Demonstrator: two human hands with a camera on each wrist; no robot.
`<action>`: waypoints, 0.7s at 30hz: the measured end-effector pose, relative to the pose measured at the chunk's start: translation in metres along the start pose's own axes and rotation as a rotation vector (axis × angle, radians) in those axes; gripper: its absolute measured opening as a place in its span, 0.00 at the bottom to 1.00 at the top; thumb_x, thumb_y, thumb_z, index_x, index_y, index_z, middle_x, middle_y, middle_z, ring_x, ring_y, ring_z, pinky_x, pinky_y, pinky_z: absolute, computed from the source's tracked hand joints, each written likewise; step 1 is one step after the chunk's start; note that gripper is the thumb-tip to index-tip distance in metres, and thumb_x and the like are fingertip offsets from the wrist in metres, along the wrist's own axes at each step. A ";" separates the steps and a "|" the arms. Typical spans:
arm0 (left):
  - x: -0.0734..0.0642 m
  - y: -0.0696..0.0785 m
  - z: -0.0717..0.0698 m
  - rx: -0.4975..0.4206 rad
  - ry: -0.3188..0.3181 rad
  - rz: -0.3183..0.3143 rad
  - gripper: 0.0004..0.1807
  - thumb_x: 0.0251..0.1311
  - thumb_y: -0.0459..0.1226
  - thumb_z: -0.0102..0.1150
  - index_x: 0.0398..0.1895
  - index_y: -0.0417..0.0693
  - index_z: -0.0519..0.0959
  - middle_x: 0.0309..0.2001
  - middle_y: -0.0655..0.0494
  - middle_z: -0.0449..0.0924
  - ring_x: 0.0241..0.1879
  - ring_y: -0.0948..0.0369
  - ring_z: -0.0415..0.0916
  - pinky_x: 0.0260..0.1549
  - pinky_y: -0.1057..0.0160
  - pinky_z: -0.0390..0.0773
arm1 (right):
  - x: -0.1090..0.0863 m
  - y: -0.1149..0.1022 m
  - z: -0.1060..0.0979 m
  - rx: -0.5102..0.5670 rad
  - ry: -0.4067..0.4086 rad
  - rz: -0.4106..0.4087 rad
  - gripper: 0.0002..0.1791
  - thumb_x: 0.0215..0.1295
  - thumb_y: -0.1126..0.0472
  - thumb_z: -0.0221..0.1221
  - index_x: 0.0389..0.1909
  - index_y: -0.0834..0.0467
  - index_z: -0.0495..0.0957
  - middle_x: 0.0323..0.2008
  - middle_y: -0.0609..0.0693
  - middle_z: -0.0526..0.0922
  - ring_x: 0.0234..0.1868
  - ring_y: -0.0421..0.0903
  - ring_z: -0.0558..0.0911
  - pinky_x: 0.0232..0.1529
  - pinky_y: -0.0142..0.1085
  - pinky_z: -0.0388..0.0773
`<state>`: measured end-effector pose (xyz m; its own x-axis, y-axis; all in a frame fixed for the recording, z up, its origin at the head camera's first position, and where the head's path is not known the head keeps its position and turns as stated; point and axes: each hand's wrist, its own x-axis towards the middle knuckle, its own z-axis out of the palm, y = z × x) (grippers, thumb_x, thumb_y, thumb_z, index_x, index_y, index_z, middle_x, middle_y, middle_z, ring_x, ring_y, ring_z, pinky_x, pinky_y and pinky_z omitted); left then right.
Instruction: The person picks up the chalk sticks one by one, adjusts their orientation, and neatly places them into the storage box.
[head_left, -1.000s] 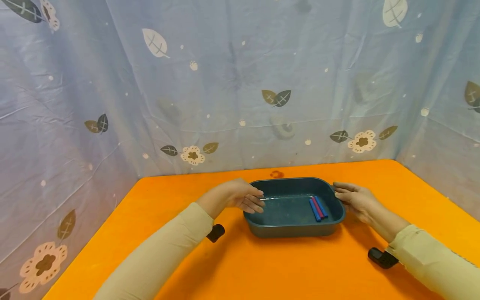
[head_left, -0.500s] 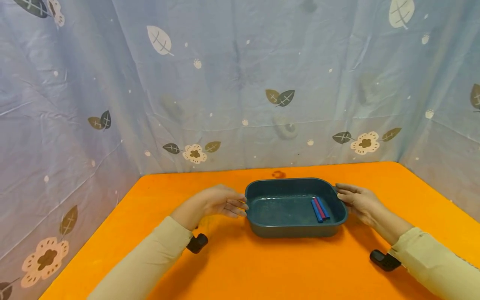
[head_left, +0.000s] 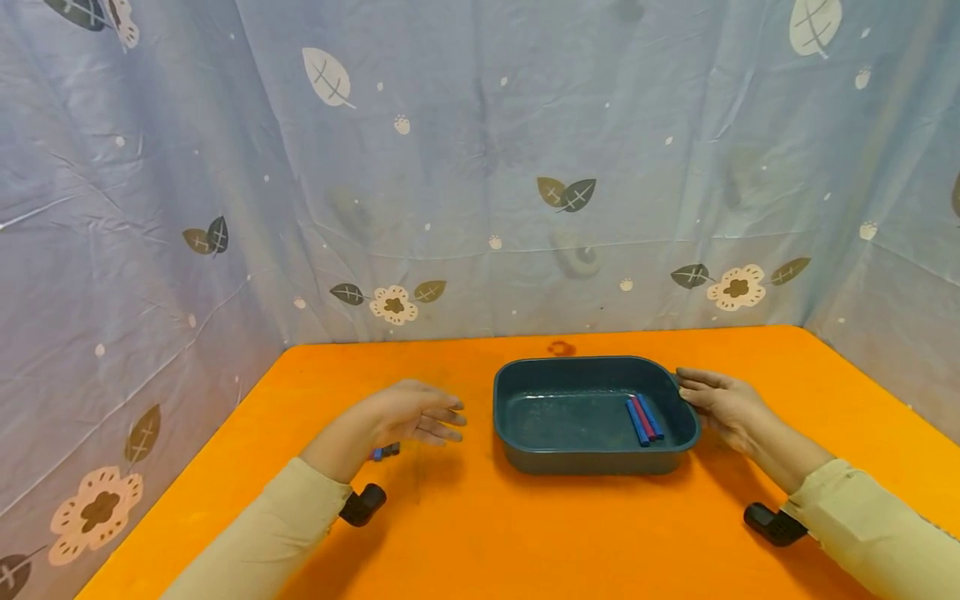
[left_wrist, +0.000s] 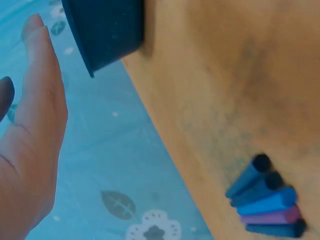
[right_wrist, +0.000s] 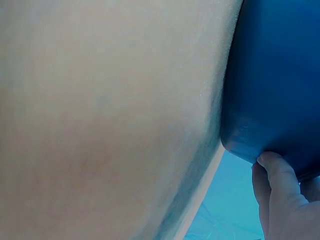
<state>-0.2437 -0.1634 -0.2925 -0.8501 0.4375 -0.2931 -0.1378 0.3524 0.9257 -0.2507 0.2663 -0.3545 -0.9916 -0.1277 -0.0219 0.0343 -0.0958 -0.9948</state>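
A dark blue-green rectangular tray (head_left: 577,463) stands on the orange table. Inside its right half, three slim coloured sticks (head_left: 645,419), two blue and one magenta, lie side by side. My right hand (head_left: 726,410) is at the tray's right end, its fingers and thumb appearing to pinch the rim; the exact grip is partly hidden. Apart from the tray, to its left, my left hand (head_left: 405,417) hovers over the table with its fingers loosely extended and holding nothing. Several more blue, purple and dark sticks (left_wrist: 267,205) lie on the table beneath it, mostly hidden by the forearm in the head view.
A pale blue patterned curtain (head_left: 480,183) surrounds the back and sides of the table (head_left: 570,533). A reddish ring-shaped stain (head_left: 561,348) marks the table behind the tray. Black camera units (head_left: 363,505) hang under both wrists.
My left hand has moved left, from over the tray's left rim to beside the loose sticks, uncovering part of them. My right hand and the tray have stayed in place; the head view has shifted slightly.
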 end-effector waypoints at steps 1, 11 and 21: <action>-0.002 -0.002 -0.002 -0.002 0.007 0.004 0.24 0.75 0.37 0.45 0.63 0.24 0.65 0.56 0.33 0.75 0.50 0.46 0.80 0.50 0.54 0.80 | 0.000 0.000 0.000 0.002 0.000 0.001 0.37 0.71 0.72 0.51 0.72 0.76 0.41 0.35 0.32 0.77 0.36 0.35 0.81 0.39 0.30 0.81; -0.021 -0.021 -0.024 -0.005 0.057 0.011 0.27 0.74 0.39 0.45 0.65 0.23 0.62 0.59 0.30 0.70 0.50 0.49 0.80 0.47 0.55 0.80 | 0.000 -0.001 -0.001 0.019 -0.008 -0.005 0.36 0.71 0.73 0.51 0.72 0.76 0.42 0.35 0.33 0.78 0.37 0.36 0.81 0.40 0.30 0.81; -0.029 -0.035 -0.041 -0.011 0.112 -0.011 0.29 0.74 0.40 0.45 0.66 0.22 0.60 0.62 0.30 0.68 0.52 0.48 0.78 0.48 0.57 0.80 | 0.000 0.001 -0.001 0.008 -0.009 -0.005 0.38 0.71 0.72 0.51 0.72 0.76 0.39 0.35 0.32 0.78 0.37 0.35 0.82 0.39 0.30 0.81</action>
<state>-0.2351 -0.2222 -0.3065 -0.9000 0.3381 -0.2752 -0.1524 0.3475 0.9252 -0.2511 0.2669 -0.3552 -0.9905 -0.1363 -0.0160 0.0304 -0.1041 -0.9941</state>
